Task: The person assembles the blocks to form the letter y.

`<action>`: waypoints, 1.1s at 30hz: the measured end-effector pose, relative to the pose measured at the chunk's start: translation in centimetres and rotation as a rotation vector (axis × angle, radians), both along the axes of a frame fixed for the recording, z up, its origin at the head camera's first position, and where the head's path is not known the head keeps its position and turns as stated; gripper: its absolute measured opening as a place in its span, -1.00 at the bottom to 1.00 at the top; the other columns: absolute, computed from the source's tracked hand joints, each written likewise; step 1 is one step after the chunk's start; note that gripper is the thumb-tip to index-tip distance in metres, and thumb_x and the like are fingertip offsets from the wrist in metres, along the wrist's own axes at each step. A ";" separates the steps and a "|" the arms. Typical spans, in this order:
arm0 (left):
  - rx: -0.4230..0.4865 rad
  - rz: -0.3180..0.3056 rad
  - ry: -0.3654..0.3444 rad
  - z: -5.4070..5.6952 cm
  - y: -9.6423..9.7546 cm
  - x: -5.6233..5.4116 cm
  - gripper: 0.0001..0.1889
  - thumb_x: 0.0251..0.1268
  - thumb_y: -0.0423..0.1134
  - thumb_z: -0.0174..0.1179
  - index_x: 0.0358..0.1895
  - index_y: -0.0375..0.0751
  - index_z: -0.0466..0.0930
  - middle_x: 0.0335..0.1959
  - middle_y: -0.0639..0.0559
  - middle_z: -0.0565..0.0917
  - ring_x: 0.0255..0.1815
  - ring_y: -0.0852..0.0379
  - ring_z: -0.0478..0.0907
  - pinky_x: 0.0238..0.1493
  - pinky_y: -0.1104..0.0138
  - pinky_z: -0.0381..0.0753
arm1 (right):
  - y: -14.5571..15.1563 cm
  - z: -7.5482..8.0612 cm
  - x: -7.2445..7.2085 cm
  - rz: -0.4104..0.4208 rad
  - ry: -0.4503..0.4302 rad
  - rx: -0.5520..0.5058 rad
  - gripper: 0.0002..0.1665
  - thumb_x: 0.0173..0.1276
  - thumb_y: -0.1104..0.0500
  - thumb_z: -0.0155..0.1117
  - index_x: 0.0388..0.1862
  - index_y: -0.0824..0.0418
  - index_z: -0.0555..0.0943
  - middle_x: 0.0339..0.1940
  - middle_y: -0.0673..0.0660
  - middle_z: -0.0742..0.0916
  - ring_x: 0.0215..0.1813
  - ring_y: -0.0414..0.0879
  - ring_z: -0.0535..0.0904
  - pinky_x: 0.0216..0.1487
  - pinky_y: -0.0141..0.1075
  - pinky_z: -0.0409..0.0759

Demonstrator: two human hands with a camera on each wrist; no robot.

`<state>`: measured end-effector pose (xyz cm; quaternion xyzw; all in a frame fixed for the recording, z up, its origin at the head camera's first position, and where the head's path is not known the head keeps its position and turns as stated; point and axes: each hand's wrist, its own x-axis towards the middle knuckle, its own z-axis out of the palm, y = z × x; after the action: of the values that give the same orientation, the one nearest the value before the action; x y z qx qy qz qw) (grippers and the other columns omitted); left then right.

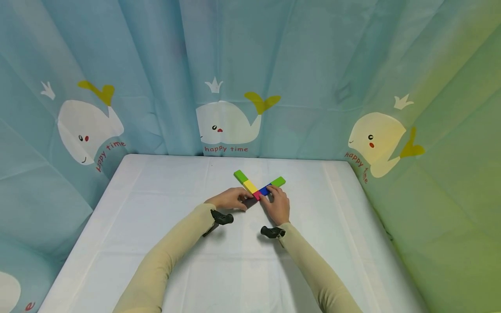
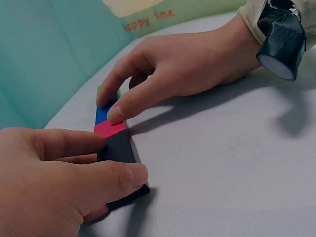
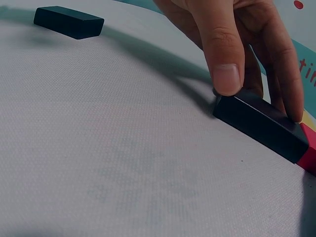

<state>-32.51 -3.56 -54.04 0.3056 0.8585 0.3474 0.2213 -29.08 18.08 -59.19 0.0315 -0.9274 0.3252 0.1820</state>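
Coloured blocks lie on the white tabletop in an X-like shape, around a pink block (image 1: 256,195). My left hand (image 1: 230,199) pinches a black block (image 2: 121,150) lengthwise, thumb at its near end and a finger close to the pink one. In the left wrist view, the black block's end meets the pink block. My right hand (image 1: 279,206) holds the blue block (image 1: 265,190), with a fingertip along its far side and the thumb where blue meets pink. A yellow block (image 1: 249,187) and a green block (image 1: 240,175) extend to the far left; another green block (image 1: 278,181) continues beyond the blue.
A second dark block (image 3: 68,22) lies apart on the table in the right wrist view. Each wrist wears a black camera, such as the right one (image 1: 272,232). A whale-print curtain (image 1: 313,78) hangs behind the table's far edge and along both sides.
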 end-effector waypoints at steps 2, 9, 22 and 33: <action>-0.006 0.007 -0.002 -0.1 0.0 0.0 -0.50 0.22 -0.28 0.36 0.25 -0.13 0.54 0.12 -0.01 0.55 0.05 0.10 0.51 0.11 0.21 0.49 | 0.0 0.0 0.0 -0.001 0.000 0.001 -0.39 0.31 -0.11 0.35 0.20 0.23 0.61 0.23 0.16 0.59 0.22 0.15 0.47 0.14 0.06 0.37; -0.012 0.023 -0.005 -0.4 0.0 0.0 -0.51 0.23 -0.27 0.36 0.26 -0.10 0.54 0.12 0.01 0.55 0.04 0.11 0.50 0.12 0.21 0.48 | -0.1 0.1 0.1 0.003 0.001 -0.004 -0.40 0.30 -0.11 0.36 0.20 0.24 0.61 0.22 0.17 0.60 0.21 0.15 0.48 0.15 0.07 0.37; 0.017 0.033 -0.011 -0.2 0.0 0.3 -0.51 0.23 -0.28 0.36 0.25 -0.13 0.54 0.14 -0.02 0.54 0.06 0.08 0.50 0.14 0.18 0.47 | 0.0 0.1 0.1 -0.001 -0.005 -0.010 -0.39 0.30 -0.11 0.36 0.20 0.22 0.61 0.22 0.17 0.60 0.22 0.14 0.47 0.16 0.06 0.37; 0.025 0.022 0.008 -0.5 -0.2 0.3 -0.52 0.26 -0.26 0.34 0.26 -0.13 0.53 0.16 -0.03 0.53 0.09 0.07 0.50 0.15 0.18 0.47 | 0.0 0.1 0.0 -0.003 -0.011 -0.005 -0.38 0.30 -0.13 0.36 0.21 0.22 0.61 0.23 0.16 0.60 0.22 0.14 0.47 0.16 0.05 0.36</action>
<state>-32.24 -3.81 -54.52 0.3003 0.8582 0.3594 0.2101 -29.09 18.05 -59.13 0.0277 -0.9276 0.3274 0.1778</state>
